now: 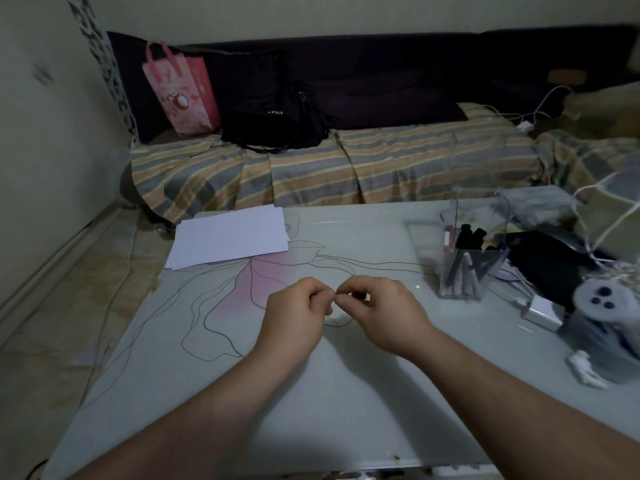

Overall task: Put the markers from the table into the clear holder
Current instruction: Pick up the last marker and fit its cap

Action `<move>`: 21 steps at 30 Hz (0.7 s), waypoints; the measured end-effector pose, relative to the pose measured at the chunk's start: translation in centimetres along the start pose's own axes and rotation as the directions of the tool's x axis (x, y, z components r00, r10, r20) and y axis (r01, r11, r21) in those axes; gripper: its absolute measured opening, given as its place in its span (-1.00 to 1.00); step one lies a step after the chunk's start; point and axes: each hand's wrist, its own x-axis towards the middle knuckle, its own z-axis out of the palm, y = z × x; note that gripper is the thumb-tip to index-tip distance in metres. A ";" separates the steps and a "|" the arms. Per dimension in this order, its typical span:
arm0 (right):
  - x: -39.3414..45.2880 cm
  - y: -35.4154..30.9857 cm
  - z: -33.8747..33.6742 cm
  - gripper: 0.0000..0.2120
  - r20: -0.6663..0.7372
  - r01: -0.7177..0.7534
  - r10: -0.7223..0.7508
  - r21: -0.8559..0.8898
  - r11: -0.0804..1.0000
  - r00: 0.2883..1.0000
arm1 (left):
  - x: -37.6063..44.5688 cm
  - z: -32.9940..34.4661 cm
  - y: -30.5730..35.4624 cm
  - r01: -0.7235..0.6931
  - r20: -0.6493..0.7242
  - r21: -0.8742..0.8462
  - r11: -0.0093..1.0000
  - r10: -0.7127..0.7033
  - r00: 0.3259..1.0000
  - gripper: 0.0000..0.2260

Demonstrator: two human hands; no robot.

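1. A pink paper gift bag (183,90) with a round red-and-white emblem leans on the dark sofa back; no wording on it can be read.
2. Beside it a black fabric bag (277,123) carries pale letters, seemingly "ADH" and cut off at the left, so the full brand cannot be told.
3. A stack of white paper sheets (230,239) lies at the far left of the pale glass table with its printed pink flower outline (207,393).
4. The left hand (294,317) hovers over the table's middle, fingers curled inward, tips meeting those of the other hand; whether it pinches anything is too small to tell.
5. The right hand (384,313) mirrors it, fingers curled, thumb and forefinger pressed together at the meeting point; no marker shows in either hand.
6. The clear square plastic holder (467,261) stands well to the right, already holding the dark-capped and white-barrelled markers (465,271) upright and leaning. No loose marker is visible on the table, so the task looks about done.
7. Judgement: any remaining marker should go in tip-down, steadying the light holder so it cannot tip.
8. A grey game controller (604,299) and a white charger block (543,311) lie right of the holder; no labels legible.
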 end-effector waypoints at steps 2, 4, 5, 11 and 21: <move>-0.1 0.0 -0.1 -0.88 -0.021 -0.020 0.022 0.096 0.995 1.000 | 0.2 0.0 0.9 -0.011 -0.020 0.000 1.000 0.011 1.000 -0.86; -0.4 0.3 -0.1 -0.91 -0.032 -0.021 0.027 0.172 0.985 0.999 | 0.5 0.2 1.5 -0.021 -0.005 0.016 1.000 0.021 1.000 -0.87; -0.6 0.6 0.0 -0.90 -0.041 -0.031 0.041 0.214 0.976 0.998 | 0.5 0.3 1.8 -0.023 0.010 0.023 0.999 0.023 1.000 -0.88; -0.2 0.7 -1.6 -0.92 0.044 -0.048 0.035 0.353 0.934 0.998 | 1.6 2.2 3.2 0.048 0.053 -0.184 0.982 -0.039 0.998 -0.77; 2.1 6.8 -15.9 -0.62 -0.650 -0.077 0.183 0.189 0.979 0.738 | 0.0 6.5 4.6 -0.206 0.338 -0.049 0.977 0.210 0.917 -0.77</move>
